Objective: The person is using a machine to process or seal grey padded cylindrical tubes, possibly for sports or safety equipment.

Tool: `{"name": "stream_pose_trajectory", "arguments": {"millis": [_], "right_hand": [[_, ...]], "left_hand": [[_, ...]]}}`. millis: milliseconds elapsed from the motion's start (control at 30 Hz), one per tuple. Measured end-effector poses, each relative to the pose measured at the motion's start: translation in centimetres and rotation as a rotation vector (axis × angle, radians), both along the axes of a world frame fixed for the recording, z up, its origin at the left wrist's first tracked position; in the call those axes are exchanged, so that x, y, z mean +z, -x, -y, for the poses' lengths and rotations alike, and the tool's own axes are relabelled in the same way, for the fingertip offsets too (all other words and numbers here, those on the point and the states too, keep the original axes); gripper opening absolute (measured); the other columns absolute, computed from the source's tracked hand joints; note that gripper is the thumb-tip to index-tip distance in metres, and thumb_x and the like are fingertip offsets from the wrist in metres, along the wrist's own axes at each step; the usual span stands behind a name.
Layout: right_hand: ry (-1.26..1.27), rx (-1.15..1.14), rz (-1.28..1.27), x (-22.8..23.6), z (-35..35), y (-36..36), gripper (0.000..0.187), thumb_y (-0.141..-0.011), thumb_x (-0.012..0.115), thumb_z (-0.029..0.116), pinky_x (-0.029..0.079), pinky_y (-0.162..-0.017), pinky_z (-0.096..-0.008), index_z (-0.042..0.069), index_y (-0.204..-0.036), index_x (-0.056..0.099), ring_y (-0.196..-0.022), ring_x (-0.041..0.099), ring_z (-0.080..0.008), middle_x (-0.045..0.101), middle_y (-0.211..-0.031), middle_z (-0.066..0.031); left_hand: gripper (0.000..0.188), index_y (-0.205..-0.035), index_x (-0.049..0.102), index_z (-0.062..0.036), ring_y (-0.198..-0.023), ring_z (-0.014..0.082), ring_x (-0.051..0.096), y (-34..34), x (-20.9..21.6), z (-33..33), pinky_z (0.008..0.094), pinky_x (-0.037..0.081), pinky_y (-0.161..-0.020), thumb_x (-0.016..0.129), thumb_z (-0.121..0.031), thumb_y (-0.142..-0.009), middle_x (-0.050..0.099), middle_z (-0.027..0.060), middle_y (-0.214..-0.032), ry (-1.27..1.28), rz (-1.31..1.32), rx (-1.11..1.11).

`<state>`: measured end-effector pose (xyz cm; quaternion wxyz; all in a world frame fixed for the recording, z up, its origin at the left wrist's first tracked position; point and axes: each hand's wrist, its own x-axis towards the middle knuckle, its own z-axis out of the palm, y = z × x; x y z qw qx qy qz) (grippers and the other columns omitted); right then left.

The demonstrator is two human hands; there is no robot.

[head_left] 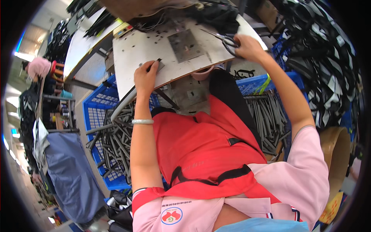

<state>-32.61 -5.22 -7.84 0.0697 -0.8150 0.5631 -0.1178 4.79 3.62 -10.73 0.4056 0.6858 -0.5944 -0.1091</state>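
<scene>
My left hand is closed at the near left part of the white table. A grey tube rises from the left side and passes under this hand. A grey end and a small dark bit show by the thumb; the fingers partly hide how they are gripped. At the table's right side my right hand holds black-handled scissors, fingers in the loops. Their blades point to the far left, above the table. Between the hands lies a dark flat plate.
Blue crates of grey tubes stand left and right of my legs. Small dark scraps dot the tabletop. Black fabric lies at its back. Black straps are heaped at right. A person in a pink head covering is far left.
</scene>
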Motion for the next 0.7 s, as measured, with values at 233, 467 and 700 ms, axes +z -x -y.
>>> {"name": "stream_pose_trajectory", "arguments": {"millis": [233, 467, 700], "right_hand": [[-0.66, 0.093, 0.953, -3.3, -13.0, -6.9, 0.049, -0.081, 0.072, 0.018, 0.043, -0.067, -0.0244, 0.0, -0.119, 0.048, -0.075, 0.048, -0.009, 0.055, -0.095, -0.0006], [-0.646, 0.169, 0.809, -2.3, -15.1, -9.9, 0.062, -0.076, 0.078, 0.038, 0.043, -0.075, -0.0272, 0.001, -0.115, 0.048, -0.08, 0.047, -0.0143, 0.05, -0.088, -0.0056], [-0.615, 0.14, 0.731, -2.5, -14.9, -8.8, 0.062, -0.077, 0.076, 0.036, 0.041, -0.073, -0.0274, 0.001, -0.119, 0.047, -0.08, 0.045, -0.0152, 0.048, -0.088, -0.0054]], "left_hand": [[0.023, -0.097, 0.07, 0.0036, -0.061, 0.0084, 0.059, 1.5, 2.4, -0.8, 0.0226, 0.046, -0.054, 0.065, -0.017, -0.089, 0.066, 0.005, -0.073, -0.187, -0.553, -0.271], [0.025, -0.106, 0.067, 0.004, -0.06, 0.0081, 0.057, 4.2, 3.3, -3.0, 0.0226, 0.046, -0.054, 0.064, -0.016, -0.091, 0.066, 0.0041, -0.075, -0.212, -0.72, -0.323], [0.025, -0.105, 0.067, 0.0043, -0.057, 0.0074, 0.054, 4.2, 3.5, -3.8, 0.0218, 0.043, -0.052, 0.064, -0.016, -0.091, 0.065, 0.0034, -0.072, -0.181, -0.685, -0.351]]}}
